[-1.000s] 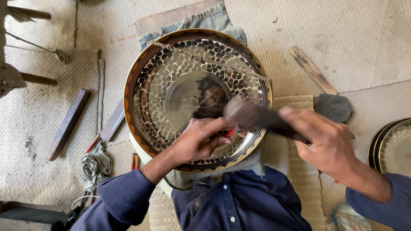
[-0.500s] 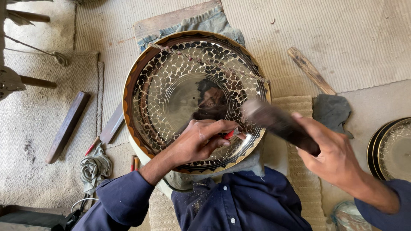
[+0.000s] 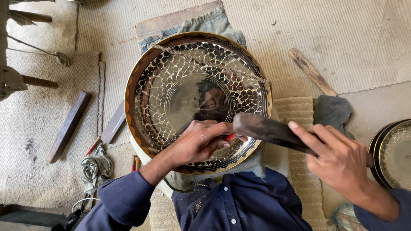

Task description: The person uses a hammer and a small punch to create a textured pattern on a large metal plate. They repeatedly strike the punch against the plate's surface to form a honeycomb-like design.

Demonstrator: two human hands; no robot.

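Brass, stiff and slick-looking, the engraved tray (image 3: 197, 100) fills the frame's centre. The left hand (image 3: 201, 143) pinches a red-handled chisel (image 3: 230, 137) on it; the right hand (image 3: 338, 160) is closed on a dark mallet (image 3: 267, 130).

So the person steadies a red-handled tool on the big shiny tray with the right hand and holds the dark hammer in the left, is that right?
Not quite: the hands are swapped. In the head view the left hand steadies the red-handled tool on the tray, and the right hand holds the dark hammer. The rest stands.
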